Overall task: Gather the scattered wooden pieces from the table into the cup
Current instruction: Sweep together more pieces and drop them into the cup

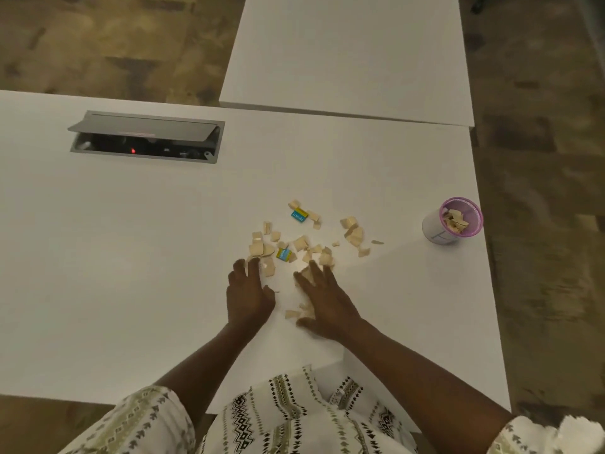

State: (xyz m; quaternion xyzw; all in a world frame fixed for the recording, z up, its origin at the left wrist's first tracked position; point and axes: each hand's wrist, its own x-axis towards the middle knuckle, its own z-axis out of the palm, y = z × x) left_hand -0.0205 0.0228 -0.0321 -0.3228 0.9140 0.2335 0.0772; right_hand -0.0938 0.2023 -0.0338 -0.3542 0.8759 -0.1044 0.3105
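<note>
Pale, irregular wooden pieces (304,244) lay scattered left of the pink mesh cup (453,221), which already held several. Left hand (248,291) and right hand (322,301) rested flat, fingers spread, gripping nothing, on the pile's near edge.

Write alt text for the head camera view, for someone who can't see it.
A person's left hand and right hand lie spread, palms down, on a white table over scattered wooden pieces, with two small blue blocks mixed in. A pink mesh cup holding some pieces stands to the right near the table edge; an open cable box sits far left.
</note>
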